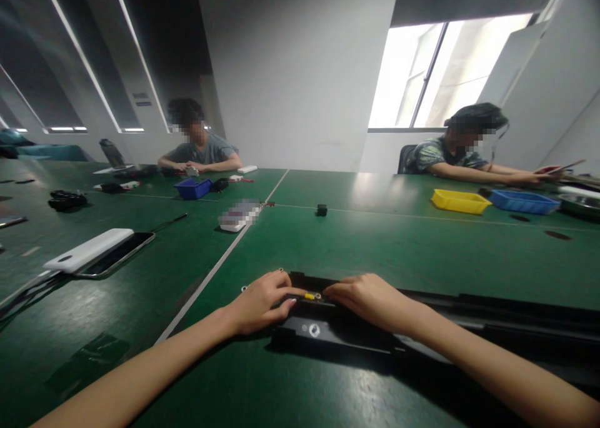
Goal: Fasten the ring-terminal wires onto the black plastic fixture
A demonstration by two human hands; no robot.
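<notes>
A long black channel-shaped housing (344, 342) lies on the green table, reaching off to the right. My left hand (265, 300) is at its left end, closed, with the index fingertip against a small yellow-sleeved ring terminal (310, 296). Two more small metal rings show at the edges of this hand, one by the wrist side (244, 288) and one above the knuckles (281, 270). My right hand (368, 297) bends into the channel from the right, fingers together, tips close to the terminal's ring. What lies under those fingers is hidden.
A small black block (321, 210) sits farther back. Beyond are yellow (460, 202), light blue (524, 202) and dark blue (193, 189) bins. To the left lie a phone (119, 256) and a white slab-shaped device (91, 250) with cables. Two people sit across the table.
</notes>
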